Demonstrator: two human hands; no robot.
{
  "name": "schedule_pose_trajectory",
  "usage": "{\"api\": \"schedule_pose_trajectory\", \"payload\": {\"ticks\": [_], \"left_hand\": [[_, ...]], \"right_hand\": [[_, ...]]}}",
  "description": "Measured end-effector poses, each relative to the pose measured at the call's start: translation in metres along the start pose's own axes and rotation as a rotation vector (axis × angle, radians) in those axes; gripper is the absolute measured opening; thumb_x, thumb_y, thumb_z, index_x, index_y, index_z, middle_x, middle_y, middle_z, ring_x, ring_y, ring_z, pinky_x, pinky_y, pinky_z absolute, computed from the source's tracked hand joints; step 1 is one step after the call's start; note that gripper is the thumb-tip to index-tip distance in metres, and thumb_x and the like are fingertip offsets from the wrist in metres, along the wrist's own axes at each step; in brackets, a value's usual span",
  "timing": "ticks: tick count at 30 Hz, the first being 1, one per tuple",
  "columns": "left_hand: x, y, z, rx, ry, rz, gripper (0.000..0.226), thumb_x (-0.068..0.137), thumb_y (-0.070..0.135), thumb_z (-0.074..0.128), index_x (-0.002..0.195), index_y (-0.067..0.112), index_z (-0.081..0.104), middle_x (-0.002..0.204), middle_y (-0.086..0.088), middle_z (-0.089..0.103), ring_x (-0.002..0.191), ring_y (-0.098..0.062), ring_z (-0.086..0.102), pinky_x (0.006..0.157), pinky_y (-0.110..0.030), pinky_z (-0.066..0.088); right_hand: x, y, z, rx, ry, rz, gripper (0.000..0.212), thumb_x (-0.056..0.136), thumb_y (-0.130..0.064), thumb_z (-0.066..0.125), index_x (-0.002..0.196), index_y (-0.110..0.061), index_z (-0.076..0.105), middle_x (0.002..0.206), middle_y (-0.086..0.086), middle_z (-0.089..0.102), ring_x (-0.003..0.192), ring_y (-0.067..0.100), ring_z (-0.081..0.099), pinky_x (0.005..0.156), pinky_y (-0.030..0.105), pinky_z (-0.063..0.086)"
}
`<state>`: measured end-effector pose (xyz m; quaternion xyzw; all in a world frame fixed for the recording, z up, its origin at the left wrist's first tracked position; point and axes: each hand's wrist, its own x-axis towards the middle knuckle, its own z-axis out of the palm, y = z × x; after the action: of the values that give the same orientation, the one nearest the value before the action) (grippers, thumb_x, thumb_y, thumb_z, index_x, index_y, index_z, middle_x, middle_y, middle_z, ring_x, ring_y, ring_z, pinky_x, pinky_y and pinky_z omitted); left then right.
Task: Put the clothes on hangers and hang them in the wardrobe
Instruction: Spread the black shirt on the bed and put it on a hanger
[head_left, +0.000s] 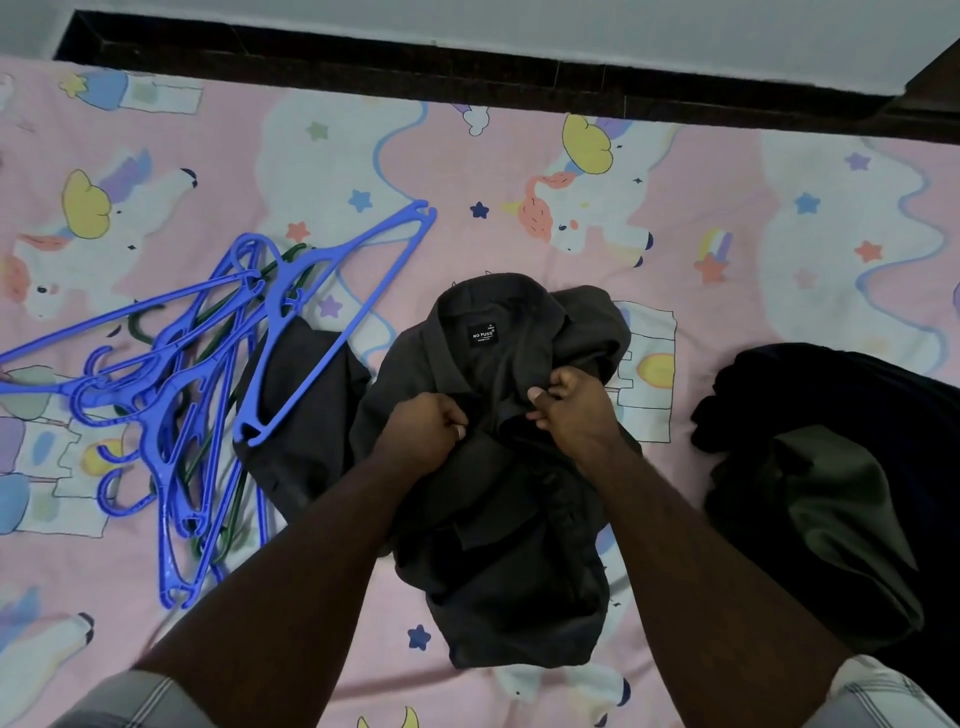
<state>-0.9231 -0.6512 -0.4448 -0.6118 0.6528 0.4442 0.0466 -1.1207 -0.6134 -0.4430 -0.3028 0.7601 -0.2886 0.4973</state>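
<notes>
A dark grey collared shirt (498, 332) with a black neck label lies crumpled on the bed in the middle of the head view. My left hand (423, 434) grips the shirt's front edge just below the collar. My right hand (569, 402) pinches the opposite front edge, a little higher. A pile of several blue plastic hangers (176, 374), with a green one among them, lies to the left of the shirt; one blue hanger rests partly on a grey sleeve (306, 405).
A pink bedsheet with unicorn prints (519, 171) covers the bed. A heap of dark clothes (831, 493), black and olive, lies at the right. A dark wooden bed frame (467, 67) runs along the far edge against a pale wall.
</notes>
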Motion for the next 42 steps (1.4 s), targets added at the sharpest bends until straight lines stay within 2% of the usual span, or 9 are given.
{"api": "schedule_pose_trajectory", "payload": {"ticks": [5, 12, 16, 24, 29, 32, 35, 39, 42], "left_hand": [[-0.013, 0.024, -0.018, -0.488, 0.409, -0.151, 0.010, 0.088, 0.025, 0.075, 0.095, 0.020, 0.069, 0.088, 0.007, 0.072, 0.083, -0.009, 0.067, 0.073, -0.020, 0.050], [-0.041, 0.055, -0.033, -0.767, 0.534, -0.075, 0.006, 0.087, 0.023, 0.076, 0.087, 0.021, 0.071, 0.081, 0.005, 0.074, 0.082, -0.013, 0.071, 0.082, -0.037, 0.059], [-0.054, 0.052, -0.029, -0.856, 0.424, -0.064, 0.005, 0.089, 0.016, 0.075, 0.090, 0.019, 0.071, 0.085, 0.003, 0.075, 0.084, -0.011, 0.070, 0.085, -0.033, 0.058], [-0.056, 0.043, -0.018, -0.778, 0.339, -0.076, 0.009, 0.088, 0.010, 0.074, 0.095, 0.015, 0.075, 0.091, -0.001, 0.076, 0.090, -0.017, 0.072, 0.091, -0.037, 0.057], [-0.054, 0.037, -0.015, -0.692, 0.285, -0.055, 0.016, 0.091, 0.011, 0.071, 0.104, 0.019, 0.074, 0.096, 0.007, 0.074, 0.091, -0.005, 0.068, 0.086, -0.022, 0.054], [-0.051, 0.035, -0.012, -0.659, 0.249, -0.045, 0.018, 0.093, 0.014, 0.069, 0.108, 0.022, 0.073, 0.099, 0.011, 0.073, 0.091, -0.002, 0.067, 0.080, -0.015, 0.051], [-0.049, 0.035, -0.011, -0.633, 0.229, -0.050, 0.015, 0.093, 0.016, 0.069, 0.106, 0.023, 0.073, 0.096, 0.010, 0.074, 0.084, -0.003, 0.068, 0.076, -0.015, 0.053], [-0.043, 0.033, -0.011, -0.584, 0.192, -0.057, 0.016, 0.093, 0.014, 0.067, 0.104, 0.025, 0.073, 0.096, 0.005, 0.074, 0.083, -0.011, 0.070, 0.079, -0.027, 0.057], [-0.035, 0.030, -0.009, -0.516, 0.192, -0.024, 0.020, 0.094, 0.012, 0.062, 0.106, 0.026, 0.070, 0.095, 0.004, 0.074, 0.082, -0.007, 0.068, 0.075, -0.018, 0.052]], "right_hand": [[-0.019, -0.012, -0.012, 0.117, 0.048, -0.015, 0.011, 0.092, -0.013, 0.070, 0.084, -0.014, 0.062, 0.082, 0.011, 0.072, 0.070, 0.021, 0.069, 0.069, 0.037, 0.058], [-0.043, -0.043, -0.002, -0.011, 0.077, -0.146, 0.014, 0.085, -0.031, 0.072, 0.092, -0.018, 0.073, 0.081, -0.002, 0.074, 0.079, 0.021, 0.070, 0.082, 0.047, 0.059], [-0.058, -0.052, 0.013, -0.112, 0.086, -0.149, 0.014, 0.088, -0.028, 0.073, 0.090, -0.015, 0.073, 0.080, -0.004, 0.073, 0.077, 0.014, 0.068, 0.075, 0.028, 0.052], [-0.077, -0.038, 0.037, -0.198, 0.026, -0.132, 0.012, 0.088, -0.026, 0.072, 0.093, -0.015, 0.071, 0.083, -0.003, 0.072, 0.074, 0.009, 0.064, 0.070, 0.021, 0.041], [-0.067, -0.040, 0.031, -0.055, -0.002, 0.058, 0.059, 0.077, -0.047, 0.069, 0.131, -0.027, 0.057, 0.096, 0.001, 0.072, 0.084, 0.018, 0.070, 0.085, 0.039, 0.058], [-0.051, -0.050, 0.024, -0.105, 0.045, 0.086, 0.062, 0.074, -0.072, 0.060, 0.107, -0.021, 0.065, 0.093, 0.004, 0.072, 0.087, 0.024, 0.068, 0.084, 0.041, 0.056], [-0.035, -0.059, 0.016, -0.134, 0.164, 0.090, 0.054, 0.083, -0.066, 0.062, 0.076, -0.013, 0.065, 0.080, 0.003, 0.067, 0.083, 0.025, 0.063, 0.078, 0.035, 0.047], [-0.015, -0.063, 0.011, -0.081, 0.306, 0.122, 0.050, 0.087, -0.059, 0.063, 0.084, -0.010, 0.069, 0.086, 0.005, 0.067, 0.086, 0.027, 0.058, 0.082, 0.034, 0.046], [-0.006, -0.067, 0.007, -0.082, 0.340, 0.103, 0.040, 0.090, -0.046, 0.064, 0.080, -0.008, 0.066, 0.079, 0.005, 0.064, 0.081, 0.027, 0.057, 0.076, 0.032, 0.045]]}}
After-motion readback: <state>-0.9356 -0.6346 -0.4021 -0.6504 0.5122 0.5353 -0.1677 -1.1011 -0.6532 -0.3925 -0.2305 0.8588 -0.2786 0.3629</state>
